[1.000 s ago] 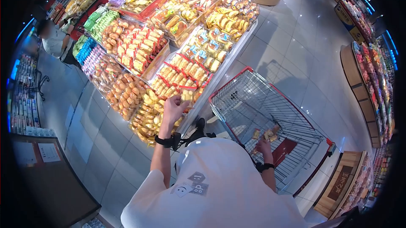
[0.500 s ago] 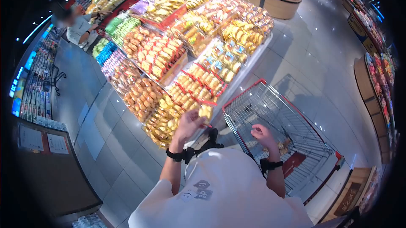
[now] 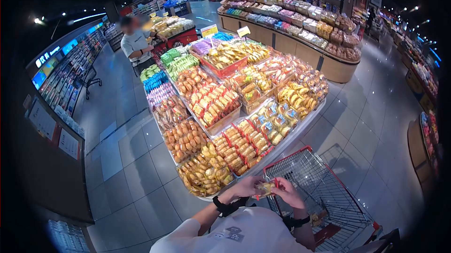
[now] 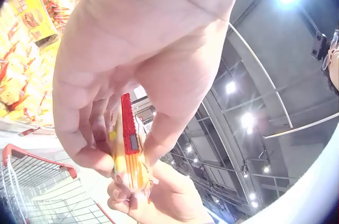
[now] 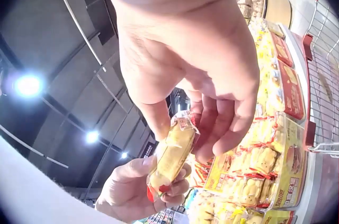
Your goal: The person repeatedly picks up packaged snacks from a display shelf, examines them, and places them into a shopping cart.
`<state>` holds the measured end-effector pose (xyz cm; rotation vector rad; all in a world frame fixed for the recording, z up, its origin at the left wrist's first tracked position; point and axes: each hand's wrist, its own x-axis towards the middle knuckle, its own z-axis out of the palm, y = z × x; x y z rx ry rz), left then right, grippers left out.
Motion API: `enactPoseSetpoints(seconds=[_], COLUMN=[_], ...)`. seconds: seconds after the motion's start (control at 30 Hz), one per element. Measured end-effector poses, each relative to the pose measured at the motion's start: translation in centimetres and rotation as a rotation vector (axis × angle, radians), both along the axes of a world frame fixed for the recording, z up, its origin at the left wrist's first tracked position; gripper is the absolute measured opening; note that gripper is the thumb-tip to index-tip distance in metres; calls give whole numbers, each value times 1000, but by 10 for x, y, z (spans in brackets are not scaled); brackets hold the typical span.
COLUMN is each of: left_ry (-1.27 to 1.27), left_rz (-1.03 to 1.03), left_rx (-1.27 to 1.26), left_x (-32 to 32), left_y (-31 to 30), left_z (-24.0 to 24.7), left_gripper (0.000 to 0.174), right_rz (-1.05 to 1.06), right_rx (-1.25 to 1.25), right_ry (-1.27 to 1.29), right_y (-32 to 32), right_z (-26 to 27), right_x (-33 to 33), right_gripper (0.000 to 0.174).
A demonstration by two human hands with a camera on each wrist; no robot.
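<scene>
In front of the shirt, both hands hold one small clear-wrapped bread pack (image 3: pixel 266 188) with red edging. My left hand (image 3: pixel 248 187) grips it from the left, thumb and fingers on opposite faces in the left wrist view. The right hand (image 3: pixel 290 194) pinches its other end between thumb and fingers. Seen close up in the right wrist view, the pack (image 5: pixel 175 152) shows pale yellow bread inside, a red strip at its lower end and crinkled film on top. Beside the hands lie rows of similar red-edged bread packs (image 3: pixel 244 145) on the display.
A wire shopping cart (image 3: pixel 324 178) with a red rim stands at the right, a few packs (image 3: pixel 318 218) lying in it. The bread display's white edge (image 3: pixel 296 135) runs beside it. Further off, a person (image 3: pixel 135 41) stands at the left, and a curved shelf (image 3: pixel 291 32) lies behind.
The left hand has carried the pack from the display's near corner rightward to my front. My right hand has risen from the cart and met it there. The head view has tilted upward.
</scene>
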<state>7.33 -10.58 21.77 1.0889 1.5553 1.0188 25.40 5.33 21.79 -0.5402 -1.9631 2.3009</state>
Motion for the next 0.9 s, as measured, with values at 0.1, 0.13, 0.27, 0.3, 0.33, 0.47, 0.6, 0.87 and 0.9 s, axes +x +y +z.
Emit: enactPoseSetpoints(seconds=[0.1,0.13,0.27,0.3,0.33,0.47,0.6,0.87,0.9], left_ry=[-98,-94,-163,-177,-177,-77,31,96,85], left_rz=[102,111,207,220,224,175,135,140,144], left_rx=[36,44,76,114,116,79,60,81,69], left_x=[2,2,9,9,10,13,16,17,17], left_y=[1,2,3,4,4,4,-1,-6,-6], left_z=[-12,-18,-24,-27,-29,-19,4,-1,-4], left_gripper=[44,44,45,46,46,46,46,47,46], right_rz=[-34,-43,39,45,74,147,164,190,190], right_rx=[81,171,31,34,-17,-114,-101,-101,-102], right_ry=[-17,-36,-6,-5,-9,-47,-88,-103,-105], right_y=[0,1,5,4,1,-1,-4,-7,-7], right_z=[1,3,-15,-12,-8,-18,-17,-15,-14], right_x=[0,2,4,3,3,2,-1,-2,-2], right_gripper=[22,21,25,25,27,31,32,28,28])
